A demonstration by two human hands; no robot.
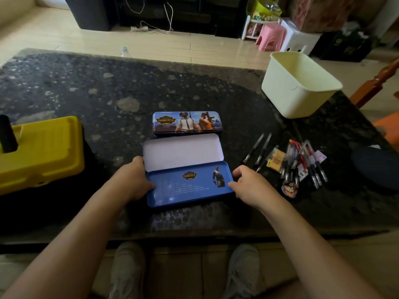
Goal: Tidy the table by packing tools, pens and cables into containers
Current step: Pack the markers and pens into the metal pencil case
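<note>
In the head view, an open pencil case (pixel 187 186) is seen lying at the near middle of the dark speckled tabletop (pixel 108 93). It is a flat tin spread in two halves. The nearer half is blue inside, printed with a gold badge and a small standing figure. The farther half (pixel 181 151) is plain white inside, with rounded corners. Nothing is seen inside either half.

The left end of the blue half is held by the left hand (pixel 131 180), its grip closed around the edge with the fingers curled. The right end is held by the right hand (pixel 251 184), whose thumb is laid on the rim and whose fingers are curled at the corner.

Just beyond the pencil case a second tin (pixel 187 122) lies closed, its lid printed with two figures. To the right of the pencil case a loose heap of pens (pixel 306 162) is spread. Far to the right and beyond it a cream bin (pixel 300 83) stands. To the left of it a yellow toolbox (pixel 43 152) is set.
</note>
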